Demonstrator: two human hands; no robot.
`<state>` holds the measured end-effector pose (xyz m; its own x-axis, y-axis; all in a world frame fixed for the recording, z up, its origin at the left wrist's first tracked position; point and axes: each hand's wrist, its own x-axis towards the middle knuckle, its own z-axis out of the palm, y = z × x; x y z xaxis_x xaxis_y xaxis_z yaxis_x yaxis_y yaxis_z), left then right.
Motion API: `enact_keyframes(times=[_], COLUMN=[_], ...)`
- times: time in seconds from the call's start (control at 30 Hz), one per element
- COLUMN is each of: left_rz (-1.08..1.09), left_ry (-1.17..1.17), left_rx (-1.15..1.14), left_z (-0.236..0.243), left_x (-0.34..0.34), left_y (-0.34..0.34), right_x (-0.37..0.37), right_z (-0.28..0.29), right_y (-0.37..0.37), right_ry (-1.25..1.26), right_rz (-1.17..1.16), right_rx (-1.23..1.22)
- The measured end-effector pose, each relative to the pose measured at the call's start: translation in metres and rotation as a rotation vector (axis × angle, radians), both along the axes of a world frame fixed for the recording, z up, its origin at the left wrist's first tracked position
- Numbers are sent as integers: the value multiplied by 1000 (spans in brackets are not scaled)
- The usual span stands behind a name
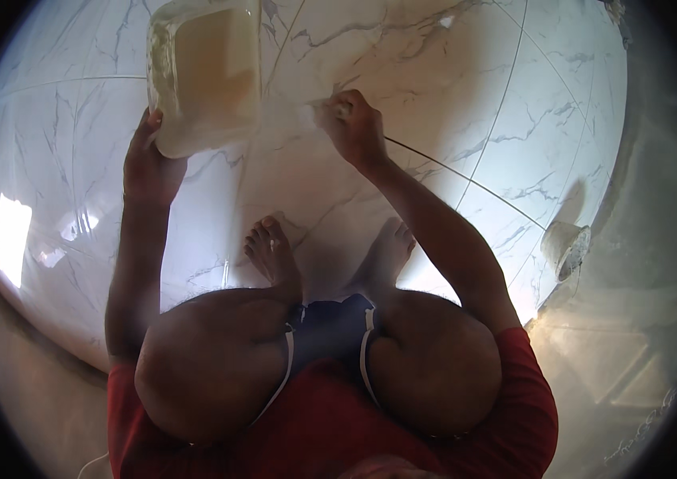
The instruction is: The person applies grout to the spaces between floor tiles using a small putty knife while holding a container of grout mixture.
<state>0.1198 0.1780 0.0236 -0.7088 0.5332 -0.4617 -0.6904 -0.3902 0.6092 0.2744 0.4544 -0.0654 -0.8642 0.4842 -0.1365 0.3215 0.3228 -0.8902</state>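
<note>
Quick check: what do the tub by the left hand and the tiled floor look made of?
Tub: probably plastic, pale and somewhat glossy, judging by its moulded-looking rounded corners and the highlights along its wall.
Tiled floor: polished ceramic or stone; grey veining, thin seams and bright reflections fit either.

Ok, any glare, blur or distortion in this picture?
Head view: bright glare at left on the glossy white marbled tile floor; head view: something pale beside the bare right hand is too blurred to identify; head view: floor edges bow near the dark rim.
</note>
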Motion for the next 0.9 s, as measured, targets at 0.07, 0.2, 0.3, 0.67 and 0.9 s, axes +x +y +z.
enact_keyframes(times=[0.07, 0.2, 0.3, 0.67, 0.9], left_rz=[-22, 8, 20, -197, -515], left_ry=[28, -16, -19, 197, 113], left_rx=[43, 20, 9, -210, -622], left_z=[-2, -11, -11, 14, 29], left_x=[6, 20, 33, 54, 76], left_y=[1, 8, 21, 49, 96], right_x=[17, 75, 110, 85, 153], right_z=[-5, -17, -14, 42, 56], right_y=[19, 71, 100, 120, 126], right_ry=[32, -44, -19, 183, 212], right_rz=[-12, -78, -176, -47, -170], right_rx=[23, -86, -256, -148, -54])
